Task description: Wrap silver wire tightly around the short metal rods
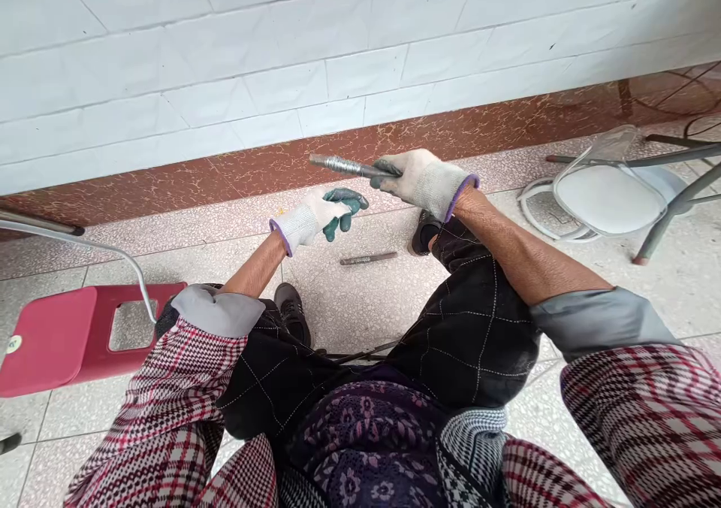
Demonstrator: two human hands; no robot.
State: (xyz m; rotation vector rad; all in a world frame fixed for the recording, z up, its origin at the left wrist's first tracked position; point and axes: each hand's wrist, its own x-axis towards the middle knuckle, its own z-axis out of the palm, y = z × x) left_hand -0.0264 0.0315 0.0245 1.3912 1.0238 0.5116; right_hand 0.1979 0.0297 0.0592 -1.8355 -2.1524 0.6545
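My right hand (417, 175), in a white glove with a dark grey palm and purple cuff, grips the near end of a slim grey rod (343, 165). Silvery wire is wound around the rod's middle, and its brownish tip points left. Below and left of that tip is my left hand (333, 209), gloved alike in white and green. Its fingers are partly bent and apart, with nothing visible in them. On the floor between my feet lies a dark, narrow bar (368, 258) with a rough surface; its exact kind cannot be made out.
A red plastic stool (56, 335) lies on its side at left, near a bent metal leg (121, 252). At right stand a transparent-framed white object (608, 192) and grey metal legs (670, 207). The tiled wall (349, 65) rises close ahead.
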